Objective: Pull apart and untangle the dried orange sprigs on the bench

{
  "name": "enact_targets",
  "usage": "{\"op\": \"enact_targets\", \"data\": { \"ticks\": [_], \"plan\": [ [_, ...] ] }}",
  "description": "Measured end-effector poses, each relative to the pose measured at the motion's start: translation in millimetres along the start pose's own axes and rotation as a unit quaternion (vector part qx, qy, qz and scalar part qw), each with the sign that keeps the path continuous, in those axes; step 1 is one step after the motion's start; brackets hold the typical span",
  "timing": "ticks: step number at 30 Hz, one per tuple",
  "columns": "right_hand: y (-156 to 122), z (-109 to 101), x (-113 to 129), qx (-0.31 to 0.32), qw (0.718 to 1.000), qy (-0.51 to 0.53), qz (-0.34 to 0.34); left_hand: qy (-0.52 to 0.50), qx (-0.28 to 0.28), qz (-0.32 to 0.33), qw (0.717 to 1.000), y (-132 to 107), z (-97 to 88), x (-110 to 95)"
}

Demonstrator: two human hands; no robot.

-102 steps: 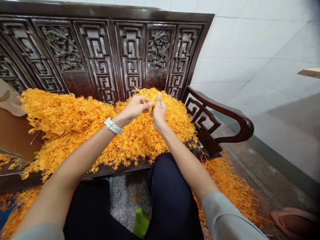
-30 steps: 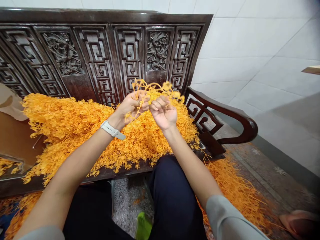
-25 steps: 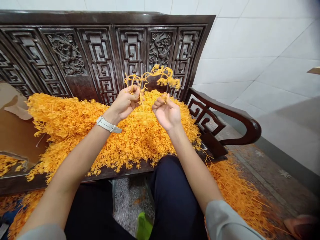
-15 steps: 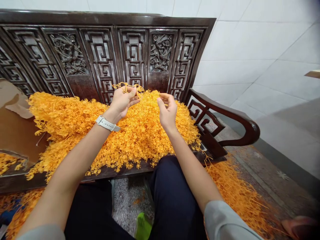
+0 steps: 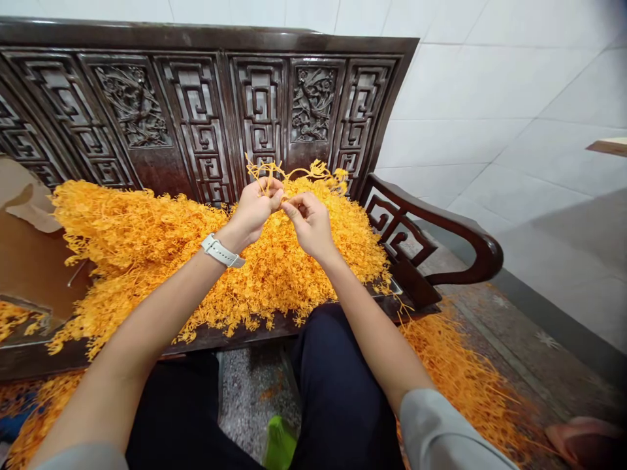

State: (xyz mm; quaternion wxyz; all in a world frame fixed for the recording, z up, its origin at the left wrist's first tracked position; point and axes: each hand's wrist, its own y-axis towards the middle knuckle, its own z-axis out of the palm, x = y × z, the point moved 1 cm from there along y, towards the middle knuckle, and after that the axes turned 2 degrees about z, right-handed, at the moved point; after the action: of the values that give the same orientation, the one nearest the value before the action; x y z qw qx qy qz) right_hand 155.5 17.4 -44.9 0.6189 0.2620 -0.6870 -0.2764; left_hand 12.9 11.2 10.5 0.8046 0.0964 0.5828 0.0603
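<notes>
My left hand is closed in a pinch on an orange plastic sprig, whose thin branching stems stick up past the fingers and reach to the right. Close beside it, my right hand also pinches, its fingertips meeting the left ones at the sprig's stem. What exactly lies between the fingertips is partly hidden. Beneath both hands spreads a big heap of similar orange plastic sprigs, piled on a dark wooden bench. A pale watch strap circles my left wrist.
The bench's carved backrest rises behind the heap, and a curved armrest bounds it on the right. An opened cardboard box stands at the left. More orange strands lie on the floor at right. A green object is between my legs.
My right hand has moved left and my left hand slightly right, so their fingertips now meet. The sprig now extends rightward above the heap, beyond the hands.
</notes>
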Motion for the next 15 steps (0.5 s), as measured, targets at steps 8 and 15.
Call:
{"op": "enact_targets", "data": {
  "ticks": [8,15],
  "plan": [
    [-6,-1,34,0.170,0.921,0.336,0.097,-0.142,0.012,-0.104,0.984,12,-5.3,-6],
    [-9,-18,40,0.149,0.936,0.287,0.141,-0.216,-0.108,-0.074,0.968,42,-54.6,-32]
  ]
}}
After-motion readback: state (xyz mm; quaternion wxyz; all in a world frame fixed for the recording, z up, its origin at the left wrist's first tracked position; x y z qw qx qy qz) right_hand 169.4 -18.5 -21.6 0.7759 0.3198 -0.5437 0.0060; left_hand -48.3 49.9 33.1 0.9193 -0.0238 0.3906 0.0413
